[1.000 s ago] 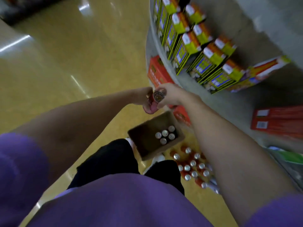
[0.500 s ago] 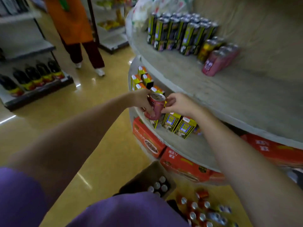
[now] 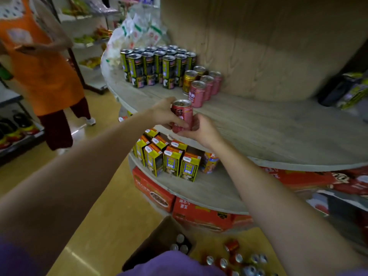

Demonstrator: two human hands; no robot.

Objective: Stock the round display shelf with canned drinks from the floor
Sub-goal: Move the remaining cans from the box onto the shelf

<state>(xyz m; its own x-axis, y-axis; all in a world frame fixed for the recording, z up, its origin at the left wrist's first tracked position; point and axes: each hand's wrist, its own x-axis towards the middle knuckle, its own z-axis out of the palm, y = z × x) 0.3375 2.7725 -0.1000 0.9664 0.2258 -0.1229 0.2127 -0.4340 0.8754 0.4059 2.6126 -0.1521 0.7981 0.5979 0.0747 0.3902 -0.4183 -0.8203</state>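
Observation:
I hold one pink-red can (image 3: 182,114) upright at the front rim of the round wooden shelf (image 3: 268,126). My left hand (image 3: 165,113) grips its left side and my right hand (image 3: 201,129) grips its lower right. Further back on the same tier stand three matching pink cans (image 3: 205,87), two gold cans (image 3: 190,80) and a block of several dark green-yellow cans (image 3: 157,66). Down on the floor a brown carton (image 3: 159,242) holds a few cans, and loose red cans (image 3: 233,255) lie beside it.
Yellow drink cartons (image 3: 169,158) fill the lower tier, with red boxes (image 3: 191,208) underneath. A person in an orange apron (image 3: 41,62) stands at the left on the yellow floor. White bags (image 3: 137,30) sit behind the green cans. Dark packages (image 3: 346,90) are at the right.
Both hands have lifted the pink-red can from beside the lower tier up to the rim of the upper tier. My view has risen with it.

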